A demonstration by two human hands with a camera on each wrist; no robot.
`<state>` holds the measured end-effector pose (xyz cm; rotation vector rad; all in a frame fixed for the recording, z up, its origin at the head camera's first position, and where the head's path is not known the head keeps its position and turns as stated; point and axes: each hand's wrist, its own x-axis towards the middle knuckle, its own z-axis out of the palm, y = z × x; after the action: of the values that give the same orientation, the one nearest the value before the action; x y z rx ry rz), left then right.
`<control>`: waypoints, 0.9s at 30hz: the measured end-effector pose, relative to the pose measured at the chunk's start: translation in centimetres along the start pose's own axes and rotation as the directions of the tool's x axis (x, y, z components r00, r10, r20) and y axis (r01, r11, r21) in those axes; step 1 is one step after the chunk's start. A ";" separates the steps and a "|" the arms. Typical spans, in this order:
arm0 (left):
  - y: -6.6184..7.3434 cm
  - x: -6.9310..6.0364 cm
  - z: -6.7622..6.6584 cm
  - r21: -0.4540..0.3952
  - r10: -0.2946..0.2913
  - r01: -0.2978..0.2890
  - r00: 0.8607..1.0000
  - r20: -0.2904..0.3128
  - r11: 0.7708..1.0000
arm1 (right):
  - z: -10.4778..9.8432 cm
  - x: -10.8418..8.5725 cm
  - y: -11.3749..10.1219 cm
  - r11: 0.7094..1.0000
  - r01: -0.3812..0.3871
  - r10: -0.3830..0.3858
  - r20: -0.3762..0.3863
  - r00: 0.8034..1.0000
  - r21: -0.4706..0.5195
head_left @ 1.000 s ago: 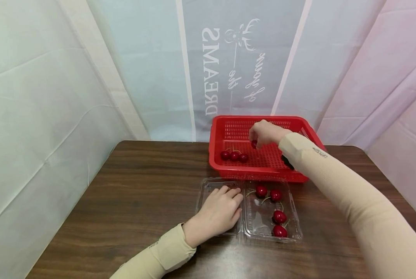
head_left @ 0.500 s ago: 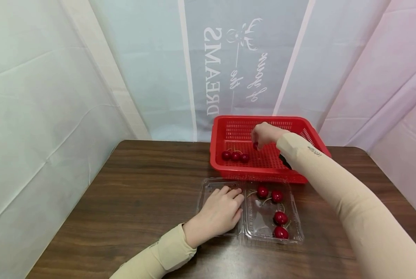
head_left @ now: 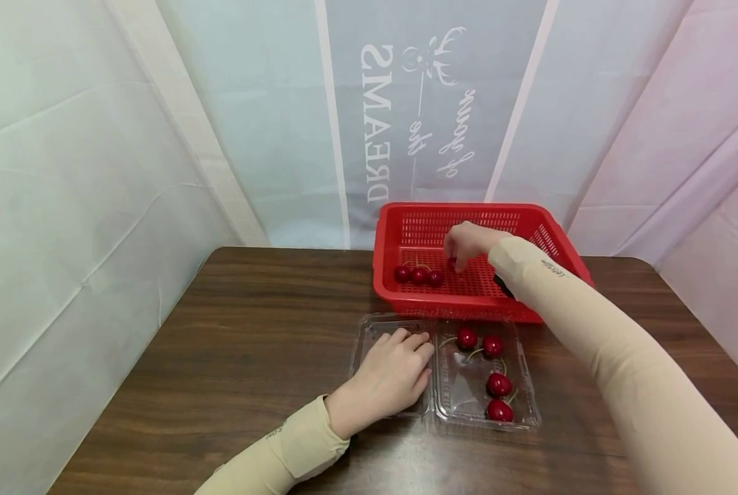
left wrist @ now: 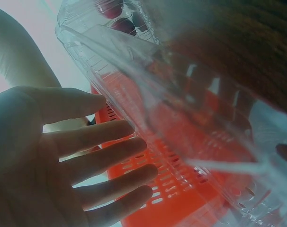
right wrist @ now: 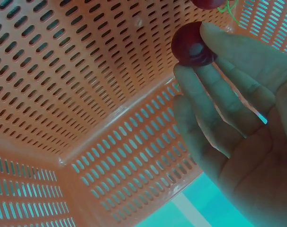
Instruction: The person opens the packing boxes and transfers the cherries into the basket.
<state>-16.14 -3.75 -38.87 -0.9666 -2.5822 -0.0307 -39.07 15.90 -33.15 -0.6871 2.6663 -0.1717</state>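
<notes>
Inside the red basket (head_left: pixel 462 302), my right hand (head_left: pixel 471 240) pinches a cherry (right wrist: pixel 193 45) between thumb and fingertips, low over the perforated floor. Left of it, three cherries (head_left: pixel 418 276) with stems lie in a row in the basket. My left hand (head_left: pixel 387 375) rests, fingers extended, on the left half of an open clear plastic clamshell box (head_left: pixel 462 399). In the left wrist view the left hand's fingers (left wrist: pixel 110 153) are straight against the clear plastic. Several stemmed cherries (head_left: pixel 499 385) lie in the box's right half.
The basket stands at the back of the brown wooden table (head_left: pixel 251 344), just behind the clamshell box. A printed fabric curtain (head_left: pixel 282 137) hangs behind the table, with pale cloth on both sides.
My right hand has lowered slightly toward the basket floor, still pinching the cherry. The left hand stays in place on the box.
</notes>
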 end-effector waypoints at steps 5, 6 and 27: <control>0.0 0.0 0.0 -0.004 -0.004 0.004 1.000 0.003 1.000 | 0.3 0.4 -0.1 0.999 -0.024 0.024 0.020 1.000 0.027; 0.0 0.0 0.0 -0.005 -0.005 0.005 1.000 0.004 1.000 | 0.3 0.4 -0.2 0.999 -0.031 0.030 0.024 0.999 0.030; 0.0 0.0 -0.1 -0.002 -0.013 0.013 0.999 0.029 1.000 | 1.6 1.2 1.3 0.997 -0.057 0.055 0.049 0.997 0.052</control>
<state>-16.09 -3.75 -38.74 -0.9582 -2.6159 -0.0234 -39.97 16.40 -35.32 -0.5920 2.6220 -0.2075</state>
